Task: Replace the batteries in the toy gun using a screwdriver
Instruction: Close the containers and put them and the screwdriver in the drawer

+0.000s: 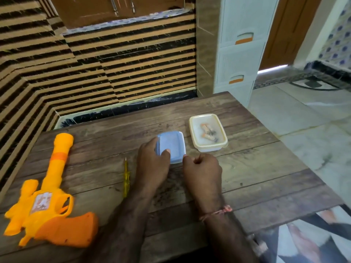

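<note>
Wooden table, striped wall, perhaps tiled floor.

The orange-and-yellow toy gun lay flat at the table's left, barrel pointing away. The slim yellow screwdriver lay just right of it, tip away. Small items, possibly batteries, sat in the open cream container.

Left hand gripping; right hand fisted.
</note>
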Motion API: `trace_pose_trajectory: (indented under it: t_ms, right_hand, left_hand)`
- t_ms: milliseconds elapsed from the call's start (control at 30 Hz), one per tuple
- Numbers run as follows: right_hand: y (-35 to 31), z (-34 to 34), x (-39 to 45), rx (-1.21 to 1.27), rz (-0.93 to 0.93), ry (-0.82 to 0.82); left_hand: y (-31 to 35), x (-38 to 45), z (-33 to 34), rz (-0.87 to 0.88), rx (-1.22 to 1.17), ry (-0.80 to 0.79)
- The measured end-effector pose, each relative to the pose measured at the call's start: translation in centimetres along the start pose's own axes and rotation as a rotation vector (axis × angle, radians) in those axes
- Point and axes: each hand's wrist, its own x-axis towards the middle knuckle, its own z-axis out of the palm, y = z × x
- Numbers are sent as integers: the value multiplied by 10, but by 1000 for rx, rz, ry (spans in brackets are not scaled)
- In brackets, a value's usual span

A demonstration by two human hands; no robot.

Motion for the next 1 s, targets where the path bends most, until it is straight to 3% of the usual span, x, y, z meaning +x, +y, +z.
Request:
trace_pose_trajectory:
  t_ms: [100, 233, 500, 767, 1000]
  right_hand:
    - [-2, 1, 1, -96, -138, 39]
    - [0, 11, 1, -105, -184, -5]
    - [-1, 8, -6, 123, -165, -64]
    - [-9, 27, -56, 268, -196, -305]
    - [13, 21, -106, 284, -179, -509]
  left_hand:
    - [0, 4, 0, 24, 1, -16]
    - [0, 3, 0, 47, -23, -49]
    - [-3, -30, -20, 20, -201, 68]
    - [-28, -87, -71, -32, -448, 205]
    - [-63, -119, -76, -65, -646, 253]
